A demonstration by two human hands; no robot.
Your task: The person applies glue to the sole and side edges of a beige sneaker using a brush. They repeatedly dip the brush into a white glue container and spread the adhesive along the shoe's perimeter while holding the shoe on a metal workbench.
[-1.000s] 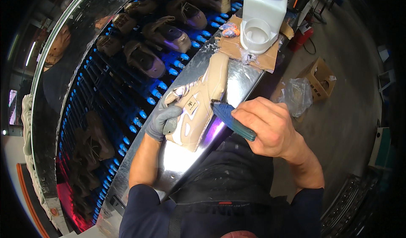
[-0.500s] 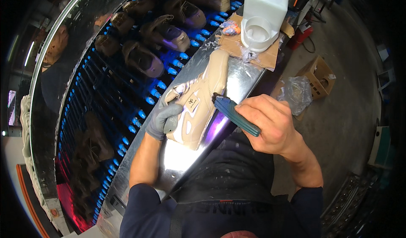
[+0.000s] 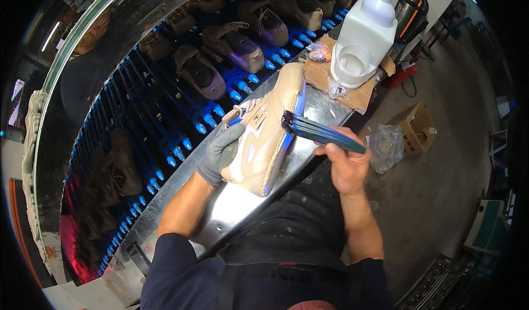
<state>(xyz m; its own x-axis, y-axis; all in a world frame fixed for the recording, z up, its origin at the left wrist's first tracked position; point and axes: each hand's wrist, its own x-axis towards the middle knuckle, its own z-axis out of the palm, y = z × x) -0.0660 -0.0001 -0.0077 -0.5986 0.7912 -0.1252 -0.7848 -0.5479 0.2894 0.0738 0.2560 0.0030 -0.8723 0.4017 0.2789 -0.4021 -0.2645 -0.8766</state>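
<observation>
A beige low-cut shoe with pale panels and light laces (image 3: 267, 133) is held tilted on its side over a shiny silver metal ledge (image 3: 325, 109); whether it rests on the metal cannot be told. The left hand in a grey knitted glove (image 3: 221, 151) grips the shoe, thumb across its near side, the other fingers mostly hidden. The bare right hand (image 3: 349, 169) pinches a flat, dark blue-green brush with black bristles (image 3: 328, 135) between thumb and fingers. The bristles overlap the shoe's side near its sole edge.

The ledge runs diagonally beside a dark rack of rods with bright blue tips (image 3: 187, 144), where several brownish laced shoes (image 3: 237, 48) sit. A curved, greenish glass edge (image 3: 48, 81) bounds the rack's far side. To the right spreads a dull grey floor (image 3: 441, 183).

At the ledge's upper end, a flattened brown cardboard sheet (image 3: 361, 99) bears a white plastic bottle with a tapering top and round front cup (image 3: 368, 26); the cup's contents are unclear. An open brown cardboard box (image 3: 420, 131) on the floor holds something too indistinct to name; a crumpled clear plastic bag (image 3: 384, 149) lies beside it.
</observation>
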